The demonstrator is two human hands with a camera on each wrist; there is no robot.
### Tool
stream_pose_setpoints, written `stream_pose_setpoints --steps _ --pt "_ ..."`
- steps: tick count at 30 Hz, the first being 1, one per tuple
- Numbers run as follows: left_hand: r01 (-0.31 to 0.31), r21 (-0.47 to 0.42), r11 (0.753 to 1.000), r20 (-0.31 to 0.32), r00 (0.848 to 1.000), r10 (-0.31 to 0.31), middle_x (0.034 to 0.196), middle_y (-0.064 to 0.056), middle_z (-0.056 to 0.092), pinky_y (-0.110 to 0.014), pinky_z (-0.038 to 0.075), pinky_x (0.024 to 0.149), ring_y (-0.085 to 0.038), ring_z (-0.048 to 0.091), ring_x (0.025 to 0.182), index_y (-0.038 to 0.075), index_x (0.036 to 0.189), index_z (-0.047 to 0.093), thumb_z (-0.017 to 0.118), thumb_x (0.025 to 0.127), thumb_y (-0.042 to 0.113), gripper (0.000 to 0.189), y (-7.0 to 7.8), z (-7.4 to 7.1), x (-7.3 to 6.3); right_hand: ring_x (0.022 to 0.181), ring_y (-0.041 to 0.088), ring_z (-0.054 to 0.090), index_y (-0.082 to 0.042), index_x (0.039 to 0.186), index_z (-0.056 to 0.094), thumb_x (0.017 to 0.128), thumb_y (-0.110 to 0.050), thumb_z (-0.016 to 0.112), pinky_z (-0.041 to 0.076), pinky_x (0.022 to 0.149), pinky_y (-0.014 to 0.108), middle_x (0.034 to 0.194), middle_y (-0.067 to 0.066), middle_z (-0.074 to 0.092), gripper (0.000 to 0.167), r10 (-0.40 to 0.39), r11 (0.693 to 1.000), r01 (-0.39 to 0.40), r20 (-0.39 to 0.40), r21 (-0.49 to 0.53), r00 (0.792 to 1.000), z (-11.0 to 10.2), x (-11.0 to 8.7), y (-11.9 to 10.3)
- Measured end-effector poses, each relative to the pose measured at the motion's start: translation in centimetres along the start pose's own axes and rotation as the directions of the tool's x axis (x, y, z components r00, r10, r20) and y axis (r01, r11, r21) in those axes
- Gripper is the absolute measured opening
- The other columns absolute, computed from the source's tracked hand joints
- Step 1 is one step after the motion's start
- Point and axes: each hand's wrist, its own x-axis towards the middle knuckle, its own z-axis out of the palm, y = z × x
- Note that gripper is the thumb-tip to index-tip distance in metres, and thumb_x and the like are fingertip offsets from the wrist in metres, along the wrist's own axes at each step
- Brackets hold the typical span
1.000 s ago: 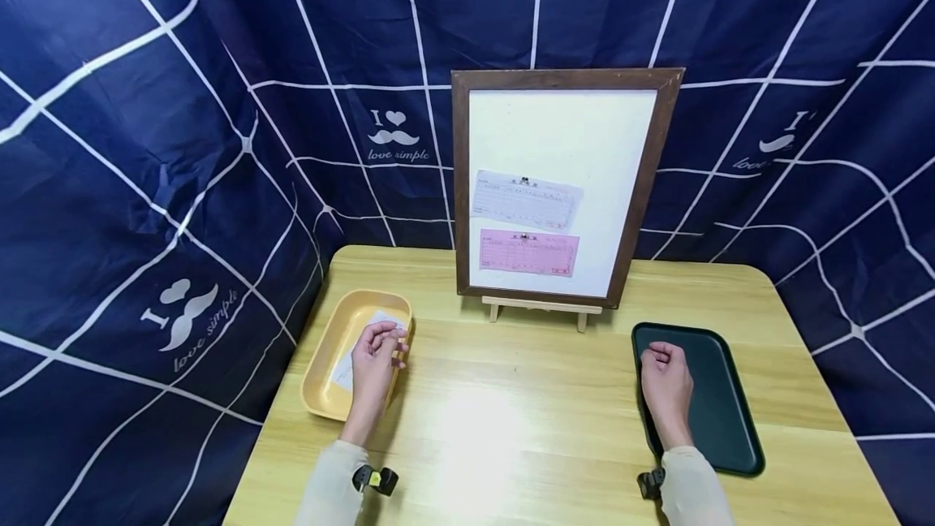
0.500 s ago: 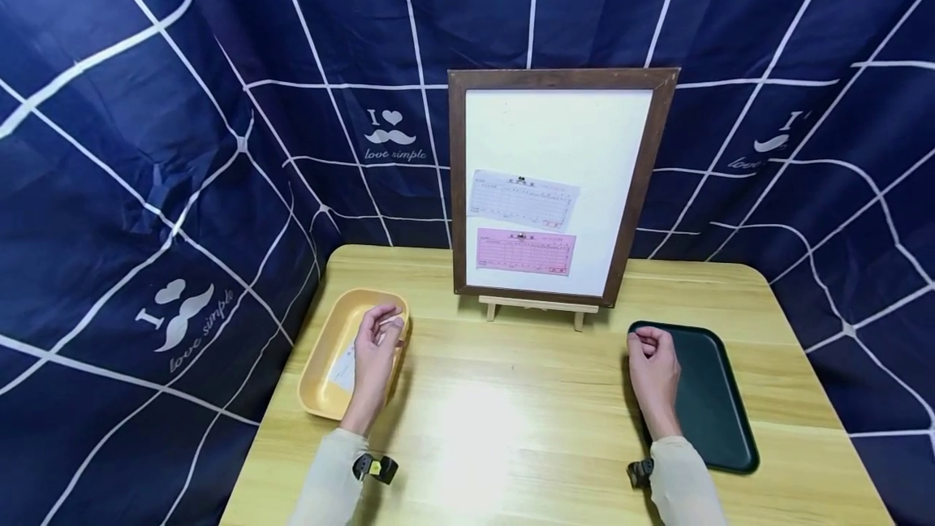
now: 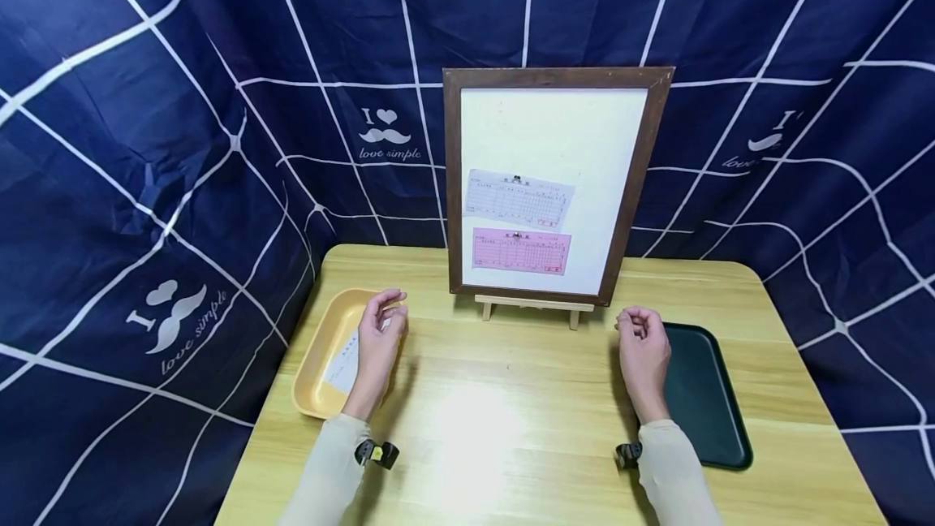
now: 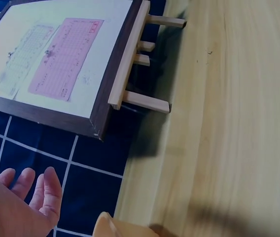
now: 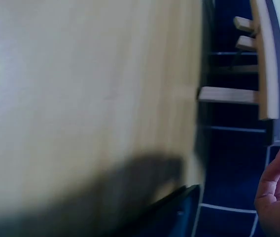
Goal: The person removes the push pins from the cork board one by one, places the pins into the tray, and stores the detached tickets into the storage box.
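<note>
My left hand [image 3: 378, 351] is held over the right side of a yellow tray [image 3: 303, 376], its fingers loosely bent. In the left wrist view its fingers [image 4: 52, 190] are spread apart and hold nothing. A white paper slip [image 3: 343, 368] lies in the tray, partly hidden by the hand. My right hand [image 3: 645, 360] hovers by the left edge of a dark green tray [image 3: 701, 396]. Its fingers are loosely curled with thumb and fingertips close together; nothing shows between them. Ahead, a pale blue slip [image 3: 519, 200] and a pink slip [image 3: 521, 252] hang on a framed white board [image 3: 555, 128], each with a small dark fastener at its top.
The board leans on a small wooden easel [image 3: 533, 303] at the back of the wooden table [image 3: 467, 372]. Blue curtains with white lines [image 3: 329, 23] enclose the back and sides. Bare tabletop lies between the two trays.
My right hand has moved left and forward, from over the green tray to beside its far left corner. My left hand has moved slightly forward over the yellow tray.
</note>
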Motion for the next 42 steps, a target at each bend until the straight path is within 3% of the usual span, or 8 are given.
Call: stream_pose_setpoints --steps 7,12,17,20,28,35,37,42 --pt "-0.014 0.021 1.000 0.029 0.999 0.014 0.140 -0.023 0.062 -0.029 0.058 0.082 -0.017 0.059 0.108 -0.007 0.141 0.058 0.062 0.105 -0.003 0.036 0.2 1.2 0.7 0.087 0.024 0.069 0.001 0.119 0.071 0.108 -0.017 0.068 0.044 0.072 0.019 0.102 0.019 0.073 0.021 -0.068 0.997 0.067 0.019 0.043 0.997 0.5 0.7 -1.5" --pt "-0.030 0.031 0.999 0.043 0.999 0.028 0.138 -0.019 0.064 -0.030 0.058 0.082 -0.017 0.060 0.107 -0.008 0.141 0.057 0.063 0.105 -0.003 0.037 0.5 1.6 1.1 0.083 0.016 0.066 0.002 0.117 0.072 0.108 -0.017 0.069 0.045 0.070 0.017 0.098 0.013 0.073 0.022 -0.075 0.995 0.073 0.020 0.072 0.997 0.8 0.8 -2.2" --pt "-0.049 0.017 0.999 0.054 0.997 0.048 0.142 -0.026 0.061 -0.029 0.057 0.081 -0.019 0.061 0.108 -0.007 0.141 0.058 0.062 0.105 -0.005 0.036 0.9 1.7 1.6 0.083 0.008 0.063 0.001 0.118 0.075 0.108 -0.019 0.070 0.047 0.071 0.017 0.093 -0.005 0.071 0.023 -0.092 0.991 0.088 0.044 0.098 0.995 1.5 1.1 -3.1" --pt "-0.064 0.012 0.998 0.076 0.995 0.063 0.144 -0.030 0.059 -0.028 0.057 0.081 -0.020 0.060 0.109 -0.009 0.142 0.056 0.061 0.106 -0.005 0.037 1.1 2.0 2.0 0.084 0.006 0.061 -0.001 0.117 0.076 0.107 -0.021 0.072 0.045 0.072 0.019 0.093 -0.008 0.070 0.022 -0.097 0.991 0.092 0.050 0.101 0.994 1.8 1.3 -3.8" --pt "-0.107 -0.012 0.994 0.095 0.990 0.108 0.141 -0.029 0.061 -0.029 0.058 0.081 -0.024 0.061 0.111 -0.009 0.141 0.058 0.063 0.106 -0.003 0.036 1.8 3.2 3.2 0.085 0.012 0.063 0.000 0.119 0.075 0.108 -0.023 0.071 0.046 0.070 0.018 0.101 0.016 0.072 0.026 -0.120 0.978 0.104 0.081 0.179 0.989 2.8 2.2 -6.4" --pt "-0.121 -0.011 0.993 0.097 0.988 0.122 0.135 -0.025 0.065 -0.024 0.057 0.080 -0.039 0.060 0.115 -0.007 0.139 0.060 0.064 0.105 -0.002 0.035 2.5 4.3 4.0 0.085 0.018 0.065 0.001 0.119 0.075 0.109 -0.019 0.070 0.043 0.066 0.018 0.099 0.013 0.072 0.023 -0.133 0.975 0.113 0.092 0.192 0.987 3.4 2.6 -7.8" --pt "-0.120 -0.001 0.993 0.099 0.988 0.119 0.134 -0.023 0.066 -0.025 0.057 0.080 -0.035 0.060 0.114 -0.006 0.139 0.060 0.064 0.104 -0.002 0.035 2.6 4.5 4.2 0.086 0.019 0.066 0.000 0.120 0.075 0.109 -0.019 0.070 0.043 0.066 0.018 0.099 0.015 0.073 0.023 -0.133 0.976 0.114 0.094 0.187 0.987 3.5 2.6 -7.9" --pt "-0.122 0.000 0.993 0.106 0.987 0.121 0.132 -0.025 0.065 -0.024 0.056 0.079 -0.024 0.059 0.110 -0.004 0.139 0.061 0.064 0.103 -0.001 0.036 2.8 5.1 4.7 0.086 0.023 0.066 0.008 0.120 0.073 0.108 -0.010 0.068 0.044 0.069 0.016 0.102 0.026 0.072 0.023 -0.131 0.973 0.107 0.108 0.203 0.985 2.8 1.5 -11.3"
